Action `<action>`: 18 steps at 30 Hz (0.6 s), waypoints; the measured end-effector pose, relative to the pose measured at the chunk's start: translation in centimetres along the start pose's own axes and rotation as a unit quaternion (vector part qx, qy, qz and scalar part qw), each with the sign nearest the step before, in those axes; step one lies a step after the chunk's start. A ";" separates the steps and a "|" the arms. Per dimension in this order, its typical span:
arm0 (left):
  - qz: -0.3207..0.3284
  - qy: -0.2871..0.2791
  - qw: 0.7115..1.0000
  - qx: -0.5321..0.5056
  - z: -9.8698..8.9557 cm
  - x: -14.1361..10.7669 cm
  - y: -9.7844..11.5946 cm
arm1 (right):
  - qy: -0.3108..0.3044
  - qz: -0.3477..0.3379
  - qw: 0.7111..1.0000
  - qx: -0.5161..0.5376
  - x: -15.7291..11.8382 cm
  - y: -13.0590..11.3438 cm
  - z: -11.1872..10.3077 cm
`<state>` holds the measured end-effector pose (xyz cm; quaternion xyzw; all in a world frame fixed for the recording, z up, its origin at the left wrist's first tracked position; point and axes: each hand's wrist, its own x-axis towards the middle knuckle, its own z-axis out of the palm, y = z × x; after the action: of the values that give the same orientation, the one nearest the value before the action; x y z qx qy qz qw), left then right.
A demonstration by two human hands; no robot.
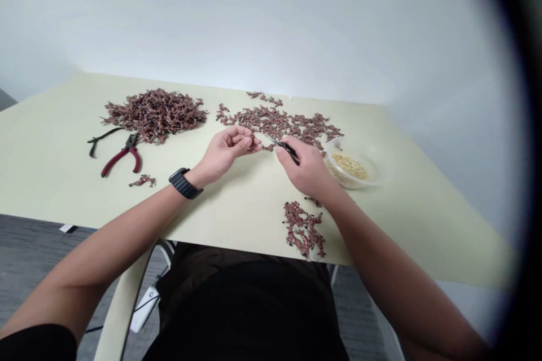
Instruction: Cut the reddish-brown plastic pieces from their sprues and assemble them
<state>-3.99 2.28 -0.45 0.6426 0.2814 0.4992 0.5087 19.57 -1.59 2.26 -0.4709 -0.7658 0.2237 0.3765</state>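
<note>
Rm: plain pale wall [254, 22] behind, w/ no pattern to it; grey streaky floor [25, 259] below, w/ a white box-like item [144, 309] and dark cord down there, far L of & lower than the bowl. Desk [237, 214]: pale yellow-green, smooth, matte, back edge by the wall, front edge near the person's dark clothes [249, 304].

Landmark = clear round bowl [372, 180], on R part of desk, gold-coloured bits [349, 166] inside. Just L of bowl & reaching a bit behind it: loose spread of small brown figures [283, 124]. Far L of bowl: big heaped pile [156, 113], same sort. In front of that pile, also far L of bowl: red-handled pliers [114, 163], a thin black tool [99, 138] & one lone figure [143, 181]. Nearer the person than the bowl & a bit L: small cluster [304, 228] by desk's front edge.

R hand [302, 166], just L of bowl, is closed round a dark-handled tool [290, 152] w/ metal tip, exact type unclear. L hand [231, 152], further L of bowl, pinches a small brown piece [253, 138] approx. level w/ the tip, partly hidden by fingers. Dark watch [186, 183] on L wrist.
</note>
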 end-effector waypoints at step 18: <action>-0.105 -0.066 0.988 -0.092 0.2 -0.4 0.2 | -0.002 -0.089 0.984 -0.152 -0.2 0.8 0.3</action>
<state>-3.96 1.81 -0.41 0.5914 0.2659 0.4227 0.6331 19.85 -1.38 1.43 -0.4523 -0.8304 0.0713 0.3175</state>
